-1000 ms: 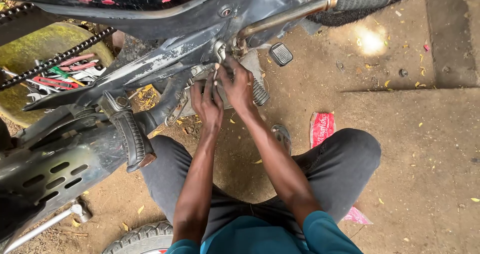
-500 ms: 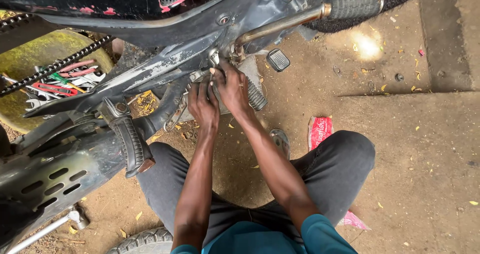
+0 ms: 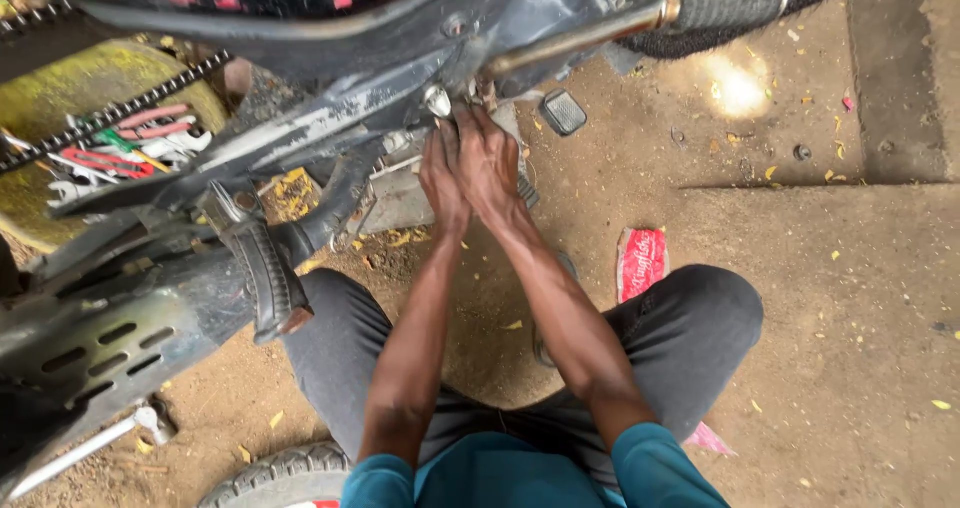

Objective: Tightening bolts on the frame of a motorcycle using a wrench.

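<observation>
Two hands are working close together under a motorbike frame (image 3: 330,118), at the far middle of the scene. The left hand (image 3: 440,183) is lying palm-down against the frame's underside, its fingers pressed together and pointing far, toward a small shiny bolt head (image 3: 437,100). The right hand (image 3: 487,163) is lying just beside it, touching it along one edge, with its fingers curled over a fitting on the frame; what they are pinching, if anything, cannot be told. Both forearms are stretching away from a person in a teal shirt (image 3: 520,473) who is sitting on the dirt floor (image 3: 850,298) with knees in dark trousers (image 3: 690,313) spread wide. To the left, a black ribbed footpeg (image 3: 265,268) is sticking out toward the near side, above a slotted exhaust guard (image 3: 90,353). Far left, a chain (image 3: 130,108) is crossing over a yellow tub (image 3: 60,98) that is holding red-handled tools (image 3: 110,158). Right of the hands, a red wrapper (image 3: 640,261) is lying on the floor near the right knee, and a small square pedal (image 3: 563,111) is sitting just beyond. A tyre (image 3: 285,473) is showing at the near edge.
</observation>
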